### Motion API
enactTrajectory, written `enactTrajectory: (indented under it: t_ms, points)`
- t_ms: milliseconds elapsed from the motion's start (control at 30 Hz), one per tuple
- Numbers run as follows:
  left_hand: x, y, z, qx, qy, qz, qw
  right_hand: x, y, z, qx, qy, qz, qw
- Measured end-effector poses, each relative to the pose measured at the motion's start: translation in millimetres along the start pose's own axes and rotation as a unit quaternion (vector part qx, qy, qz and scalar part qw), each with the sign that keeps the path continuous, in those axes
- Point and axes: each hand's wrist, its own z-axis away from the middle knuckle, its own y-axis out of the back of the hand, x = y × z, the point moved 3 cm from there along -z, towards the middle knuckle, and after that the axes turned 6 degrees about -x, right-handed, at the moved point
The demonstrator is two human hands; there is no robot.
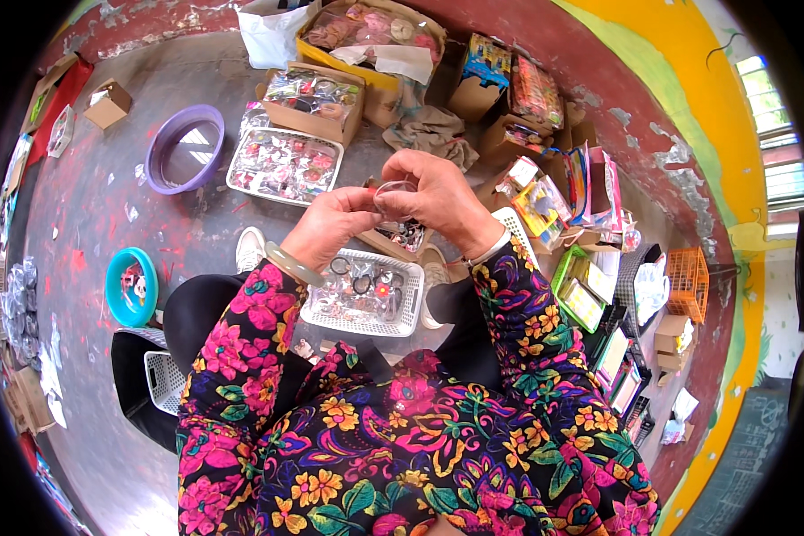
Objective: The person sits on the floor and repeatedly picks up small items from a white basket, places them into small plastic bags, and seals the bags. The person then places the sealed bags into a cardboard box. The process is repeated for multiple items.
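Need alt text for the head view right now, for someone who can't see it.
Both hands, the left hand and the right hand, meet over the lap, pinching a small clear plastic piece between them. Below sits a white basket of small packaged trinkets, with cardboard boxes and a purple basin on the floor.

A home packing workshop: trinket-filled cardboard boxes (313, 100) and baskets (364, 295) crowd the concrete floor (89, 223).

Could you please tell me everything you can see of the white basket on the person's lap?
The white basket is a small rectangular tray of what looks like plastic, with latticed sides and a solid rim. It rests level on the person's lap, just below both hands, which do not touch it. Inside lie small clear-wrapped trinkets and a few dark rings, covering most of its bottom.
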Motion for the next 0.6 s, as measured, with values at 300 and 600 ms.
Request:
enactTrajectory:
  t_ms: [300, 600]
  points:
    - [4.1, -1.6, 3.1, 0.069, -0.015, 0.03, 0.997, -5.5, -1.4, 2.0, -0.085, -0.16, -0.137, 0.974]
    - [5.2, 3.5, 3.5, 0.078, -0.016, 0.028, 0.996, -1.6, 3.6, 1.2, -0.089, -0.165, -0.262, 0.947]
